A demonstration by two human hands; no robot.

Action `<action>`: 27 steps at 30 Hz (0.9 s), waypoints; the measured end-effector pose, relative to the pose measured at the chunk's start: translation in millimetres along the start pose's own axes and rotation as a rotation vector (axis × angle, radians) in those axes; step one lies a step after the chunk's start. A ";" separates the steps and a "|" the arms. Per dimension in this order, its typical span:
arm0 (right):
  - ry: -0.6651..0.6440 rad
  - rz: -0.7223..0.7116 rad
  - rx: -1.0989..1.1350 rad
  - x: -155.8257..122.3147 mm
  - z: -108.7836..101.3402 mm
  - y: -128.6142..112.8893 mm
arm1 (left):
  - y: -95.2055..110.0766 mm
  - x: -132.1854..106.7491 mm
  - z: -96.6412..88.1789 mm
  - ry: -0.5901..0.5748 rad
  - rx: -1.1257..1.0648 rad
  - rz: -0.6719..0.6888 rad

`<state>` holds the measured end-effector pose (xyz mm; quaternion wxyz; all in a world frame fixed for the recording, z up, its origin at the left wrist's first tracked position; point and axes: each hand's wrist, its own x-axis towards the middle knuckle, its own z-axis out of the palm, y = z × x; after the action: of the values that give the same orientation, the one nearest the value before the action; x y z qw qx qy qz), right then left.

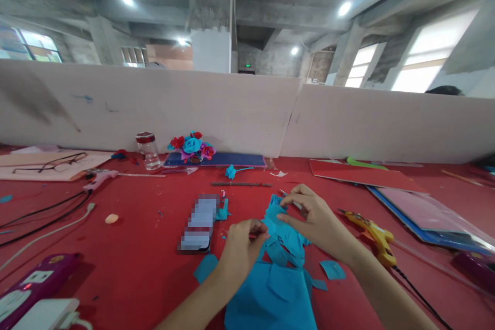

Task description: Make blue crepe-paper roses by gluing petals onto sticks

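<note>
My left hand (242,247) is pinched closed on the edge of a piece of cut blue paper (284,240) over the red table. My right hand (315,219) is curled closed around the same blue paper piece from the right, and a thin grey stick shows behind its fingers. A larger blue paper sheet (270,296) lies under my wrists, with small blue scraps (332,269) beside it. A phone (199,221) lies flat just left of my left hand.
A yellow glue gun (373,232) with its cord lies right of my right hand. A bunch of paper flowers (192,145), a glass jar (148,150), glasses (50,162), cables, a power strip (36,281) and coloured sheets (359,174) lie around. A white partition (232,108) backs the table.
</note>
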<state>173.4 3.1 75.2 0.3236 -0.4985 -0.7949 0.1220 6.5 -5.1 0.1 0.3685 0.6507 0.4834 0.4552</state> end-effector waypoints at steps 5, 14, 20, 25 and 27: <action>0.029 0.035 -0.024 -4.3 -7.6 -0.1 | 2.1 -0.4 -0.7 0.003 0.002 0.004; 0.096 0.092 -0.019 -5.7 2.5 2.9 | -2.4 -1.5 0.1 0.001 -0.006 0.021; 0.219 0.057 -0.002 -12.2 10.2 2.9 | 0.2 -1.7 -0.9 0.000 0.001 0.010; 0.440 0.059 0.016 -23.1 25.8 2.6 | 4.4 -2.3 -1.3 0.013 -0.033 0.009; 0.490 0.050 0.017 -26.8 32.0 3.3 | 5.9 -2.3 -1.2 0.011 -0.049 -0.005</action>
<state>163.3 -14.5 38.6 0.5079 -0.5299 -0.6790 0.0120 6.8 -8.8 5.4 0.3829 0.6379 0.4755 0.4695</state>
